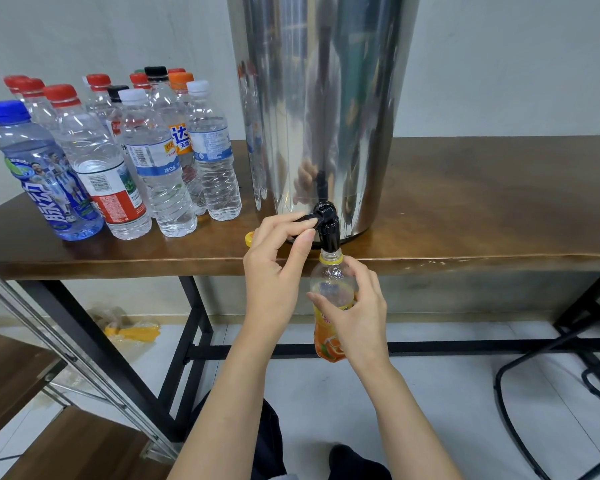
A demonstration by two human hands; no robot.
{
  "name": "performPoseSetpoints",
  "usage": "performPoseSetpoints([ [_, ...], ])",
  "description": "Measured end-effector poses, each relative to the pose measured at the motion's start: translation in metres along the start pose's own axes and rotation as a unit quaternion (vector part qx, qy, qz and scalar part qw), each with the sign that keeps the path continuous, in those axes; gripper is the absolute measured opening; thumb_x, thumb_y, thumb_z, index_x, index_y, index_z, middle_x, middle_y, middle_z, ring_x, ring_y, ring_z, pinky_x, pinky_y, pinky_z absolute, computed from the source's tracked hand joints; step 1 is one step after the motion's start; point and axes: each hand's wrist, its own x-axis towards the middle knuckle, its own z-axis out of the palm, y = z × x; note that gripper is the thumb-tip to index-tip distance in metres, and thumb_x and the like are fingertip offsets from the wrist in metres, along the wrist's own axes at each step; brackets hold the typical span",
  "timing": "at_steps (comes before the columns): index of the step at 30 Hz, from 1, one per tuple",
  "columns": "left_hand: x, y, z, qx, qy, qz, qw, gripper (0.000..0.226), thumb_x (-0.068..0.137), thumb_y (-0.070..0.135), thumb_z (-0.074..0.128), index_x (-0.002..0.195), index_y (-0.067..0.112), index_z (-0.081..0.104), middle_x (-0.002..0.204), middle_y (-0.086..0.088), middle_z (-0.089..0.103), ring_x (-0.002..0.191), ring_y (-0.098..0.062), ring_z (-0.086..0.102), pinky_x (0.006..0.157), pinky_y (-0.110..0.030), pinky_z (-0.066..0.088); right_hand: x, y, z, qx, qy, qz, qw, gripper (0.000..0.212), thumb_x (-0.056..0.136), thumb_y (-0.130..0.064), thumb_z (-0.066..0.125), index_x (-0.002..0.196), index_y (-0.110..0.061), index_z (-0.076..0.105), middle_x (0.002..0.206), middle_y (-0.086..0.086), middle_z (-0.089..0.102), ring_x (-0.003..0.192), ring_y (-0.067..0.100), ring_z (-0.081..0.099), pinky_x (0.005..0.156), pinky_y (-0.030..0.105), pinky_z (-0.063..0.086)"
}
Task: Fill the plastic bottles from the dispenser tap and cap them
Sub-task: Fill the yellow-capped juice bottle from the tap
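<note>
A tall steel dispenser (323, 98) stands on the brown table (482, 209). Its black tap (328, 226) juts over the table's front edge. My left hand (278, 271) pinches the tap's black lever between thumb and fingers. My right hand (357, 313) grips an uncapped bottle with an orange label (329, 292) and holds its yellow-ringed mouth right under the spout. A yellow cap (249, 238) lies on the table just left of my left hand. Whether water is flowing cannot be seen.
Several capped bottles (142, 161) with red, blue, white, black and orange caps stand clustered on the table's left part. Black table legs and a crossbar run below. A black chair frame (548, 393) is at the right, a metal rack (66, 358) at the left.
</note>
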Motion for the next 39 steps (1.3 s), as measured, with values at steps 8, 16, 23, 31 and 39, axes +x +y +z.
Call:
performPoseSetpoints([
  [8,-0.0002,-0.0004,0.0003,0.003,0.0,0.003,1.0,0.016,0.096,0.016,0.06,0.106,0.021,0.072,0.114,0.0,0.066,0.114,-0.013,0.06,0.092,-0.012,0.041,0.0005,0.0022,-0.0001,0.001,0.001,0.0,1.0,0.068,0.073,-0.033,0.086,0.13,-0.038,0.05,0.125,-0.014,0.05,0.109,-0.019,0.043,0.087,0.003,0.033],
  [16,0.0,0.0001,0.0008,-0.003,0.001,-0.003,1.0,0.016,0.096,0.017,0.06,0.105,0.021,0.073,0.114,0.0,0.066,0.115,-0.015,0.06,0.09,-0.013,0.043,-0.0006,-0.0014,-0.0018,0.003,-0.003,0.0,1.0,0.067,0.073,-0.033,0.085,0.125,-0.047,0.045,0.125,-0.016,0.049,0.108,-0.01,0.047,0.086,0.005,0.033],
  [23,0.0001,0.0022,0.0001,-0.013,0.007,-0.001,1.0,0.018,0.096,0.016,0.061,0.103,0.03,0.071,0.114,0.001,0.066,0.115,-0.015,0.06,0.085,-0.009,0.042,0.0,-0.0009,-0.0015,0.001,0.004,-0.002,1.0,0.066,0.072,-0.032,0.086,0.124,-0.047,0.047,0.123,-0.017,0.05,0.11,-0.015,0.046,0.086,0.0,0.032],
  [31,-0.0002,0.0011,0.0001,-0.004,0.003,-0.005,1.0,0.016,0.096,0.014,0.062,0.105,0.022,0.073,0.114,-0.001,0.066,0.106,-0.005,0.06,0.085,-0.011,0.043,0.0006,-0.0001,-0.0014,0.001,-0.001,0.001,1.0,0.067,0.073,-0.034,0.086,0.129,-0.041,0.05,0.124,-0.016,0.05,0.108,-0.01,0.047,0.086,0.003,0.033],
  [39,-0.0008,0.0021,-0.0003,-0.005,0.004,-0.006,1.0,0.016,0.096,0.016,0.061,0.105,0.024,0.072,0.115,0.0,0.066,0.108,-0.007,0.06,0.083,-0.009,0.043,-0.0003,-0.0014,-0.002,0.002,-0.004,0.008,1.0,0.066,0.074,-0.034,0.085,0.126,-0.046,0.045,0.124,-0.017,0.048,0.108,-0.01,0.047,0.088,0.009,0.035],
])
